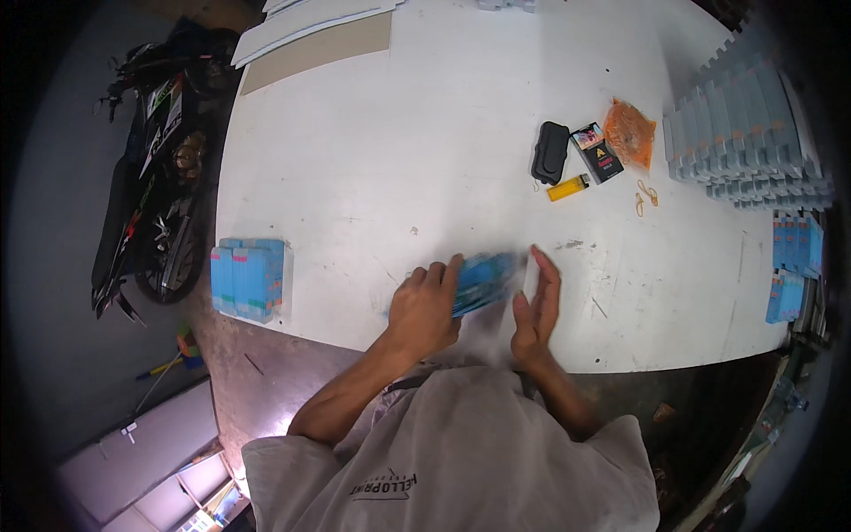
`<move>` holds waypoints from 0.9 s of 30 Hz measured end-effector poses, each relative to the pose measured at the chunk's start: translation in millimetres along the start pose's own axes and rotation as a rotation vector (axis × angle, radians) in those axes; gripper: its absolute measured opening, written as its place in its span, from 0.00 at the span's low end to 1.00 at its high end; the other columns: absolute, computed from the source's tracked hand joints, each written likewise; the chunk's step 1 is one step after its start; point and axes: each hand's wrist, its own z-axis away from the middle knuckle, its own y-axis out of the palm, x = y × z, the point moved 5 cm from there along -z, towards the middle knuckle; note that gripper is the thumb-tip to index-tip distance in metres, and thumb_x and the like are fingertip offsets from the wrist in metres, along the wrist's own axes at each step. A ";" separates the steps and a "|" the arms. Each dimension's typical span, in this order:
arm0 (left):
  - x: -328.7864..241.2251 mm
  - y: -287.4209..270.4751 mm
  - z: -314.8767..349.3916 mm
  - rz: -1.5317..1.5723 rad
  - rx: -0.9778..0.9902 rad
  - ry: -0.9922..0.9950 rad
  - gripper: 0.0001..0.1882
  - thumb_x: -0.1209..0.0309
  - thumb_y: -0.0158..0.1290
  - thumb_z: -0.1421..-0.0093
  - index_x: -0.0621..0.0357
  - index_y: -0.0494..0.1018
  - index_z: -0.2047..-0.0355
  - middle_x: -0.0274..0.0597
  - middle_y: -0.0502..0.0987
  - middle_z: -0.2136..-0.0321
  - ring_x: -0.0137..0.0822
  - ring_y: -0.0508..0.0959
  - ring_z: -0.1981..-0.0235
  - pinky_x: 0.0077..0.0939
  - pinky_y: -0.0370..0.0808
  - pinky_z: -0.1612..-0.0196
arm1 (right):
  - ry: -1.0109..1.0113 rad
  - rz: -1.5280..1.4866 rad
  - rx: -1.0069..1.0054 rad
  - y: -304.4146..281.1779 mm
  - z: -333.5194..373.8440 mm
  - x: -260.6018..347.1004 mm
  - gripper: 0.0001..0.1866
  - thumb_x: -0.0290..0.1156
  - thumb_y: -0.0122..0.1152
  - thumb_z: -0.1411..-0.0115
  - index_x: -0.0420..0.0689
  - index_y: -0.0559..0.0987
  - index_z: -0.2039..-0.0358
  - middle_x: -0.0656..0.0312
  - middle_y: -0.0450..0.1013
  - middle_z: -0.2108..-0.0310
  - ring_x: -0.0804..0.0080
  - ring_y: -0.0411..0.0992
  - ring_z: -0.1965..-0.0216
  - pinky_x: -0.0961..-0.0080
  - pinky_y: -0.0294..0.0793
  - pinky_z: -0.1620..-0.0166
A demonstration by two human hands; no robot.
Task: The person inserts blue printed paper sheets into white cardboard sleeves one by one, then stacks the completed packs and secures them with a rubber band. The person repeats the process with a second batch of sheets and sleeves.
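Over the near part of the white table [399, 186], my left hand [424, 309] grips a stack of blue printed cards or slips [481, 282], smeared by motion. Its fingers wrap over the left end of the stack, which is tilted. To the right of the stack is my right hand [538, 310], its fingers stretched upward and the thumb apart, with nothing in it. A small gap shows between that palm and the stack's right end.
Blue bundles [248, 279] stand at the table's left edge; more blue bundles [792, 266] and grey stacks [736, 133] line the right. Farther back lie a black case [550, 152], cigarette pack [599, 155], yellow lighter [567, 188], orange bag [629, 135] and loose rubber bands [648, 192].
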 end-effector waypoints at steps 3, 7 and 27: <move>-5.7 1.8 5.7 -0.031 -0.074 0.183 0.57 0.69 0.68 0.61 0.72 0.57 0.30 0.61 0.70 0.47 0.56 0.73 0.46 0.45 0.73 0.44 | -0.141 0.398 0.106 2.9 -12.0 41.3 0.43 0.52 0.60 0.33 0.32 0.61 0.31 0.36 0.55 0.28 0.38 0.58 0.29 0.43 0.51 0.28; -11.5 5.3 4.8 -0.026 -0.184 0.240 0.58 0.67 0.67 0.61 0.73 0.55 0.29 0.60 0.70 0.47 0.57 0.70 0.45 0.47 0.67 0.39 | -0.245 0.792 0.469 33.9 -12.0 61.4 0.46 0.57 0.60 0.34 0.38 0.60 0.28 0.38 0.52 0.25 0.38 0.48 0.23 0.21 0.43 0.31; 28.1 -14.6 -12.7 0.349 0.167 0.358 0.57 0.42 0.68 0.48 0.70 0.59 0.30 0.63 0.71 0.41 0.59 0.71 0.38 0.46 0.68 0.34 | 0.088 1.278 0.676 48.0 7.7 27.3 0.53 0.71 0.54 0.38 0.44 0.61 0.26 0.44 0.48 0.23 0.41 0.44 0.22 0.12 0.39 0.35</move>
